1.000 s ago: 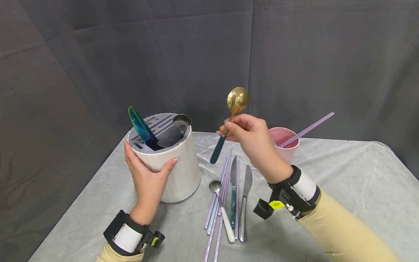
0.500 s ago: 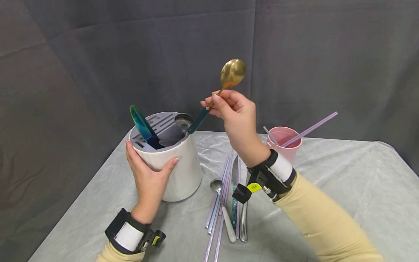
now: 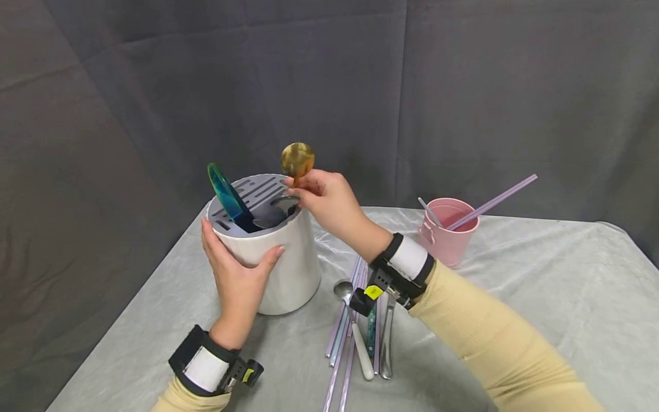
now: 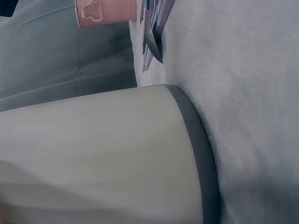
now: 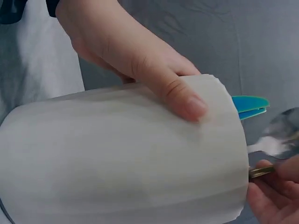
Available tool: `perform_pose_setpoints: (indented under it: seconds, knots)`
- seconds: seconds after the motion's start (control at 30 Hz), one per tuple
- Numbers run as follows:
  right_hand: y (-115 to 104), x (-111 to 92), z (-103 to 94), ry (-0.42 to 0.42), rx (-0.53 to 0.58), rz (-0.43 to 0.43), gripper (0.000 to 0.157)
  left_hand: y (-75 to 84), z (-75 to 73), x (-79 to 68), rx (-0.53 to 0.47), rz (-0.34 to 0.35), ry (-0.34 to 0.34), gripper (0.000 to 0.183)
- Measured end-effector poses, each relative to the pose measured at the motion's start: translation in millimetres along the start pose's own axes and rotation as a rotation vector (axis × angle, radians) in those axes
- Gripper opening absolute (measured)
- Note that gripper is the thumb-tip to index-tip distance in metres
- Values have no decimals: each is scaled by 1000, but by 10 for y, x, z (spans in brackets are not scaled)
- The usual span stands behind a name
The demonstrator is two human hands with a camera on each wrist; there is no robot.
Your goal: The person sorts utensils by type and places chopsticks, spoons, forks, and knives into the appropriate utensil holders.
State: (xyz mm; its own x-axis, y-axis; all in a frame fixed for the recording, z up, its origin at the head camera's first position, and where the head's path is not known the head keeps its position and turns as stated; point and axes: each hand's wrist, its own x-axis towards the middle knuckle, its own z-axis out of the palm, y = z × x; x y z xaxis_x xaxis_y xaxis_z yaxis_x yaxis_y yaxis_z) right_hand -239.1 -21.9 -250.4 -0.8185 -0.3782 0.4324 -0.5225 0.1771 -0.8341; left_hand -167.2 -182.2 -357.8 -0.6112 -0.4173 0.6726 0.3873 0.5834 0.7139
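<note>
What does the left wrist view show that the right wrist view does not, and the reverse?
Only left wrist: the pink bucket, plus a silver spoon and lilac chopsticks on the table.
Only right wrist: the right hand pinching the golden spoon at the rim of the white holder, and a broad blue-green utensil sticking out.
Both: the holder, the table and dark backdrop.

Your right hand (image 3: 326, 200) covers part of the neck of the round-bowled golden metal spoon (image 3: 297, 160), and below your pinch the spoon's handle is out of sight. Most of your left hand's (image 3: 239, 280) fingers are hidden behind the white cylindrical holder (image 3: 290, 263). Nearer you than the pinch, your black wrist strap (image 3: 400, 266) hides most of the teal-handled knife's (image 3: 371, 333) blade, and slim pale-purple chopsticks (image 3: 334, 382) run off the head view's lower edge.
</note>
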Motion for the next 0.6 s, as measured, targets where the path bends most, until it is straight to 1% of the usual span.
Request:
perform_pose_setpoints:
  seconds: [0.1, 0.2, 0.33, 0.4, 0.5, 0.6]
  knots:
    - [-9, 29, 4, -68, -85, 31, 16, 6, -6, -5, 1, -5, 2, 126]
    - [-41, 75, 0, -109, -109, 77, 17, 13, -14, -4, 1, -4, 8, 126]
    - [-67, 137, -1, -153, -93, 122, 19, 16, -21, 4, 10, 1, 14, 128]
    - [-56, 140, -7, -166, -77, 129, 21, 15, -25, 5, 9, 3, 13, 127]
    - [-3, 83, -31, -143, -37, 131, 29, 13, -24, -2, 0, 0, 6, 127]
    - [93, -40, -70, -54, 35, 102, 38, 3, -12, -13, -7, 4, 6, 127]
